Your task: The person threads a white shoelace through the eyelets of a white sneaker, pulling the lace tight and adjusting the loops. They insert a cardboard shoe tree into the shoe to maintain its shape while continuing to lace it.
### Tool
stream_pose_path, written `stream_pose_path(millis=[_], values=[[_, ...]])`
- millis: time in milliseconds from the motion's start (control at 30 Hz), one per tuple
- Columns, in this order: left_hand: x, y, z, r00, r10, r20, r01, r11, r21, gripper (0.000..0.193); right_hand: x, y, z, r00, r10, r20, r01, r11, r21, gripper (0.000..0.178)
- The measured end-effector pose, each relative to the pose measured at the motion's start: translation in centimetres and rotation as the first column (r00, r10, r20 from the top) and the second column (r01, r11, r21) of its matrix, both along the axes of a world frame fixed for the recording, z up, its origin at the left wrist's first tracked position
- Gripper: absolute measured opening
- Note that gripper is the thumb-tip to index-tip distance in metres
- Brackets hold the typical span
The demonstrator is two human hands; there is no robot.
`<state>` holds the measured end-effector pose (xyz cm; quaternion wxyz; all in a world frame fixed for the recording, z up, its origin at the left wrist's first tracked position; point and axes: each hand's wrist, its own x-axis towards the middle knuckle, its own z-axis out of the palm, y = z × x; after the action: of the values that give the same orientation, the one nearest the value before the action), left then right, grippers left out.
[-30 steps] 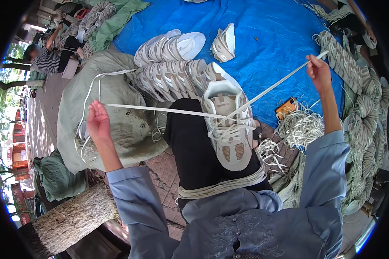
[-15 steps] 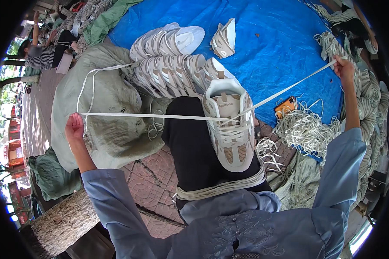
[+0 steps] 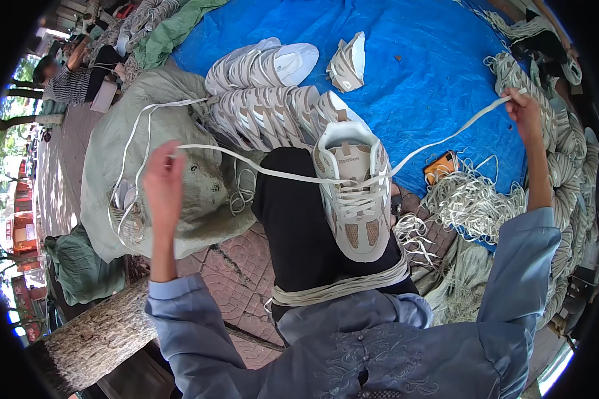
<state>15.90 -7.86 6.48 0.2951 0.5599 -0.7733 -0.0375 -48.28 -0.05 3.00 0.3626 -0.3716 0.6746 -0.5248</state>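
Observation:
A beige and white sneaker (image 3: 357, 193) rests on my leg with its toe toward me. A flat white shoelace (image 3: 273, 171) threads its lower eyelets, and one end runs out to each side. My left hand (image 3: 163, 179), smeared by motion, pinches the left end above the grey-green sack. Out at the right, my right hand (image 3: 526, 113) is closed on the other end. Both stretches of lace sag a little. A bundle of laces (image 3: 343, 290) lies across my lap.
Beyond my knees, rows of sneaker uppers (image 3: 253, 116) lie beside a blue tarp (image 3: 432, 60). A heap of loose laces (image 3: 472, 203) and an orange phone-like object (image 3: 440, 167) are at right. A bulging sack (image 3: 140, 100) sits left, above a log (image 3: 100, 336). Another person (image 3: 73, 80) sits far left.
My left hand has moved right and inward, toward the shoe. The lace has gone from taut to slack. My right hand has shifted slightly left.

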Motion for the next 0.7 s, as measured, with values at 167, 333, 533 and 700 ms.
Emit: stream_pose_path(millis=[167,333,533,700], values=[[-14.3,7.1,-3.6,0.784,-0.596,-0.17,0.62,0.758,0.202,0.018,9.6,-0.8,0.1,0.962,0.197,0.188,-0.198,0.98,-0.014,0.023],[-16.7,7.4,-5.6,0.721,-0.67,0.178,0.618,0.738,0.272,0.013,16.5,0.1,0.0,0.91,0.318,0.267,-0.353,0.931,0.091,0.02],[-17.7,6.1,-6.0,0.671,-0.705,0.229,0.58,0.692,0.429,0.006,21.9,0.2,-0.6,0.834,0.477,0.277,-0.533,0.826,0.185,0.012],[-16.4,3.4,-4.5,0.823,-0.398,-0.406,0.496,0.153,0.855,0.008,25.4,0.6,-1.8,0.752,0.615,0.238,-0.649,0.754,0.1,0.005]])
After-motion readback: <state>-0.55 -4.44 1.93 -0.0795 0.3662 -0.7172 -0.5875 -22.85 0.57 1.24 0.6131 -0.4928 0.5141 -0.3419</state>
